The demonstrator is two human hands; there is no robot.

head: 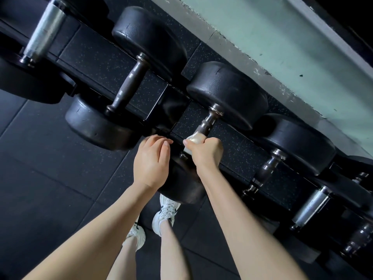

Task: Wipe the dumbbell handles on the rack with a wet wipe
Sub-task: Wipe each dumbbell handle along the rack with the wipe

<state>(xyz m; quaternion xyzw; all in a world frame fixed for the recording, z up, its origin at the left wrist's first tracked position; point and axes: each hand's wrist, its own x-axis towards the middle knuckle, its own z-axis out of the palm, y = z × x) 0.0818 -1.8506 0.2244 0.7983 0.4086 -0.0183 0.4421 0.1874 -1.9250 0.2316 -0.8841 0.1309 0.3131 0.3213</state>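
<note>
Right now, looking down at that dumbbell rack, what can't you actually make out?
All in the head view:
- Most of the wet wipe and the handle under it: covered by the right hand.
- Near head of that dumbbell: partly behind both forearms.
- Left hand: its palm faces away, so whether it holds anything is unclear.
- Weight markings on the dumbbell heads: none readable in the dark.
- Dumbbells at the lower right: dim, cut by the edge.

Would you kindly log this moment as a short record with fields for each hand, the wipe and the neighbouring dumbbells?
right hand: closed around the wet wipe on a dumbbell handle
left hand: empty, loosely curled, beside the right hand
handle state: far part bare, near part covered by wipe
neighbouring dumbbell: on the rack, untouched
floor: dark mat
</note>
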